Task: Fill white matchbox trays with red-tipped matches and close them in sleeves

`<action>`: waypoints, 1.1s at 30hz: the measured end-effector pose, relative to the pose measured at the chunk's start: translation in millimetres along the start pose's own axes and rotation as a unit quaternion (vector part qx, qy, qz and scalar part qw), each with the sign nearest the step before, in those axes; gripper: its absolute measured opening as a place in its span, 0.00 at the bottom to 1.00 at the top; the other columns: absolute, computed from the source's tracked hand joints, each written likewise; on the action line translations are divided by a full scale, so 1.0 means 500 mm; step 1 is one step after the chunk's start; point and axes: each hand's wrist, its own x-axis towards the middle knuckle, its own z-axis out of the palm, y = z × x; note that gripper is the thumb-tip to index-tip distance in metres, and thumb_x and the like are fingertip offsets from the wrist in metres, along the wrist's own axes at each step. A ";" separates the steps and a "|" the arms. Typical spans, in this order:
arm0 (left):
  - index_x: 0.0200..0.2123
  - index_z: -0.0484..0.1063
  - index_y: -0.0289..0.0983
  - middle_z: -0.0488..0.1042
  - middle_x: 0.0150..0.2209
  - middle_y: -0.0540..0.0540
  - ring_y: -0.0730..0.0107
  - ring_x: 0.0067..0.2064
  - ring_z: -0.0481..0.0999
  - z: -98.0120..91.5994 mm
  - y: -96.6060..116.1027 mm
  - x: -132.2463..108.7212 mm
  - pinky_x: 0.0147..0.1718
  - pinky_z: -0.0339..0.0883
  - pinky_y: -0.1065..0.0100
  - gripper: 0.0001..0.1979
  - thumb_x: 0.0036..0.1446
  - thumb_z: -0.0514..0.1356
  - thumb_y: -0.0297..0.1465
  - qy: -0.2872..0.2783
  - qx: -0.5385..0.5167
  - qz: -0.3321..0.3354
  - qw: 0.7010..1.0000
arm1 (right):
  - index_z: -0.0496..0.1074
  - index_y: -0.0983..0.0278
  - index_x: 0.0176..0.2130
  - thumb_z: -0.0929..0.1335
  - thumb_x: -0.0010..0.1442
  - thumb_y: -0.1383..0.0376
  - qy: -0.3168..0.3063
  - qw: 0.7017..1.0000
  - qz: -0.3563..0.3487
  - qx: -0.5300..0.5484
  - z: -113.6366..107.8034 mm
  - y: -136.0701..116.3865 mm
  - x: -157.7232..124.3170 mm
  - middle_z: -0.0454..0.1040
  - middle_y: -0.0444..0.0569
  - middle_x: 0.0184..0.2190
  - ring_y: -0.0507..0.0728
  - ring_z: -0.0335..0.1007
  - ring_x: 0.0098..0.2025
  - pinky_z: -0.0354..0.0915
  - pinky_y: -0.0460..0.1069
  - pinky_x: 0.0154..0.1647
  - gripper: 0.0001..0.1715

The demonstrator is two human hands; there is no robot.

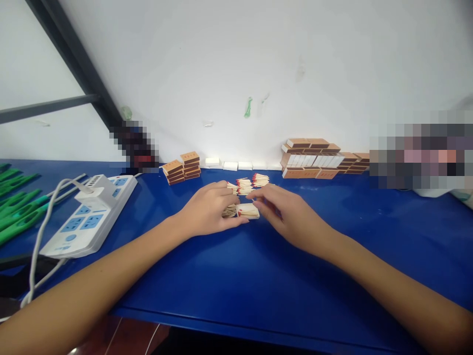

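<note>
A small white matchbox tray point(249, 212) with matches in it lies on the blue table in front of me. My left hand point(209, 209) is closed around the tray's left part, thumb along the near side and fingers at the far side. More matches point(229, 211) show beneath its curled fingers. My right hand point(284, 209) bends over the tray's right end, its thumb and fingertips drawn close together; whatever they pinch is too small to make out. Just beyond my hands lie bundles of red-headed matches point(260, 180).
White tray pieces point(230, 166) line the wall. Stacked matchboxes stand at back left point(190, 165) and back right point(310, 172). On the left are a power strip point(107, 217) with a plugged-in cable and several green-handled tools point(18, 212). The table's front edge point(221, 329) is nearby.
</note>
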 end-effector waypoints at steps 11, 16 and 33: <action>0.42 0.80 0.35 0.77 0.30 0.46 0.65 0.33 0.68 -0.004 -0.001 0.001 0.34 0.62 0.65 0.22 0.65 0.63 0.49 0.063 -0.002 -0.012 0.998 | 0.80 0.61 0.38 0.74 0.63 0.51 0.108 0.965 0.153 0.185 0.020 0.008 0.010 0.81 0.50 0.39 0.56 0.72 0.35 0.67 0.50 0.32 0.15; 0.40 0.80 0.34 0.77 0.29 0.46 0.65 0.33 0.68 -0.005 -0.002 0.001 0.33 0.62 0.65 0.21 0.65 0.63 0.48 0.062 0.004 -0.013 0.998 | 0.80 0.59 0.40 0.72 0.65 0.56 0.118 0.977 0.140 0.113 0.023 0.028 0.003 0.77 0.50 0.42 0.55 0.68 0.33 0.68 0.51 0.33 0.10; 0.34 0.77 0.35 0.77 0.30 0.47 0.65 0.35 0.74 0.005 0.012 -0.009 0.43 0.70 0.61 0.21 0.65 0.63 0.49 -0.008 -0.028 0.038 0.999 | 0.76 0.62 0.39 0.71 0.68 0.61 -0.005 0.996 0.068 -0.064 0.061 0.120 0.081 0.72 0.51 0.40 0.58 0.70 0.40 0.65 0.53 0.41 0.06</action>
